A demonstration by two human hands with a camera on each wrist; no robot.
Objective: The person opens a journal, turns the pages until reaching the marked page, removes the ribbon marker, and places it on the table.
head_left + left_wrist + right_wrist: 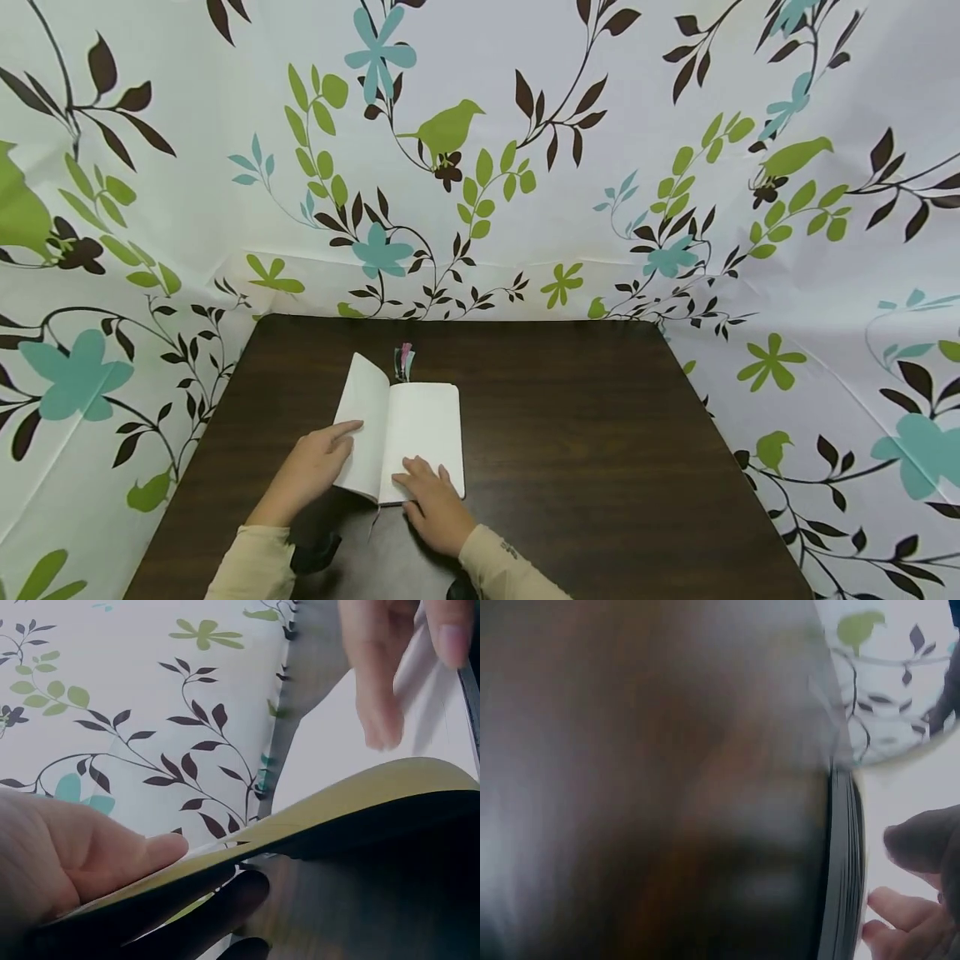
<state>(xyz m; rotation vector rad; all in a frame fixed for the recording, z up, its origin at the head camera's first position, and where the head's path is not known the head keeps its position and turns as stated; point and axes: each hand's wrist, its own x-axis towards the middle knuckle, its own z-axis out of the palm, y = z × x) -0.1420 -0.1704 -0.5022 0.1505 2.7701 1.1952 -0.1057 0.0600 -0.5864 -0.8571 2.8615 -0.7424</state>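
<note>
From where I stand, the open notebook (423, 417) lies left of the middle of the tabletop (585, 458), its long axis running away from the person, the fold standing between the two hands. That fold seems to me what any page-handling turns on. The left hand (309, 465) grips the outer edge of the left half, thumb (161, 847) on the paper and fingers (232, 904) under the dark cover, so that side is tilted up off the wood. The right hand (437, 507) rests on the lower part of the right page, fingers loosely apart and clamped on nothing, its tips nearer the fold than the left's. Coloured tabs (405, 363) stick out beyond the far end; a thin ribbon (374, 522) trails from the near one.
</note>
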